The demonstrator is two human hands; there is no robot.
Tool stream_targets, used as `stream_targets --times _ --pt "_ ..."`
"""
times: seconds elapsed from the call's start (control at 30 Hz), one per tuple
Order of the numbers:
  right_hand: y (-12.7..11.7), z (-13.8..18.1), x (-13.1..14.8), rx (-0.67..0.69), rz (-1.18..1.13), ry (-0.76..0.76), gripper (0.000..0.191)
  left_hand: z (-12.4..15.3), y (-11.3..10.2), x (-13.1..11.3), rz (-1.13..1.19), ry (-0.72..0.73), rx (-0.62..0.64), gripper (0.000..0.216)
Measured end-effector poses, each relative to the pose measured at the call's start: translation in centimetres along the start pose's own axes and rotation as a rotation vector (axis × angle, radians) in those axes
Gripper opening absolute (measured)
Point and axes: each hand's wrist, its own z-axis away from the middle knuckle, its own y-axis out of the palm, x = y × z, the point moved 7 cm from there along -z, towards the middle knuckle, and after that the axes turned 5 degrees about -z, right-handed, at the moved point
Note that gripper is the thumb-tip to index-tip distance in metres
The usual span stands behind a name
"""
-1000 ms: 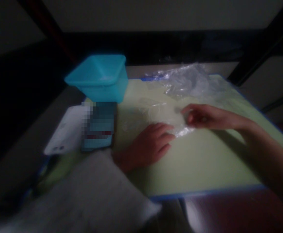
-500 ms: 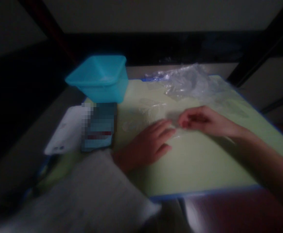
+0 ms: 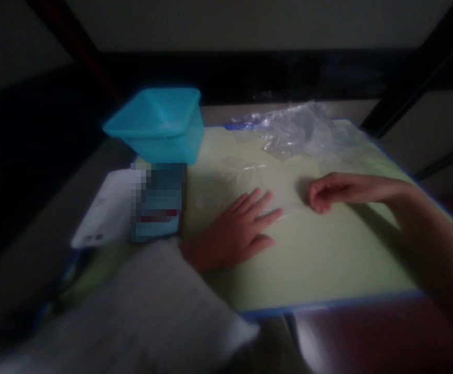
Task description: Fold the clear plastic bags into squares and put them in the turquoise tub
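Observation:
My left hand point(image 3: 242, 228) lies flat on the pale green table point(image 3: 319, 259), fingers spread, pressing down on a thin clear plastic bag point(image 3: 230, 189) that lies flattened in front of it. My right hand point(image 3: 327, 189) rests to the right of it with its fingers curled in. Whether they pinch the bag's right edge is too dim to tell. The scene is dark and blurred.
A turquoise plastic tub point(image 3: 160, 124) sits on a small scale point(image 3: 158, 205) at the table's left. A white flat object point(image 3: 105, 213) lies beside the scale. A crumpled pile of clear plastic bags point(image 3: 300, 130) lies at the far edge. A white cloth point(image 3: 133, 311) covers my near left.
My right hand has drawn back to the right and lowered to the table. The plastic bag it was lifting now lies flat. My left hand's fingers have spread out.

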Motion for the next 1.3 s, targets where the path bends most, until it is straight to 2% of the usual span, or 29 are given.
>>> stream_targets --times 0.17,0.4,0.53,0.67,0.77,1.03,1.3 --pt "-1.6 1.4 -1.2 -0.053 0.030 0.076 0.027 0.0 -0.2 -0.1 -0.025 -0.008 0.002 0.057" --pt "-3.2 1.3 1.2 -0.338 0.095 -0.079 0.027 -0.1 -0.8 -0.8 -0.085 0.046 0.001 0.056" --pt "-3.3 1.0 1.6 -0.394 0.097 -0.124 0.026 -0.2 -0.5 -0.8 -0.077 0.048 0.019 0.056" --pt "-3.1 0.9 1.5 -0.380 0.107 -0.151 0.026 0.0 -0.3 -0.8 -0.054 0.056 0.023 0.058" --pt "-2.5 0.8 1.4 -0.310 0.123 -0.154 0.023 0.1 -0.3 -0.9 -0.045 0.069 0.018 0.058" --pt "-2.1 0.6 -0.2 -0.178 0.138 -0.030 0.022 0.1 -0.2 -0.8 -0.008 0.068 0.030 0.057" --pt "-2.2 0.8 -0.5 -0.159 0.130 0.041 0.022 0.1 0.0 -0.7 0.011 0.071 0.048 0.057"
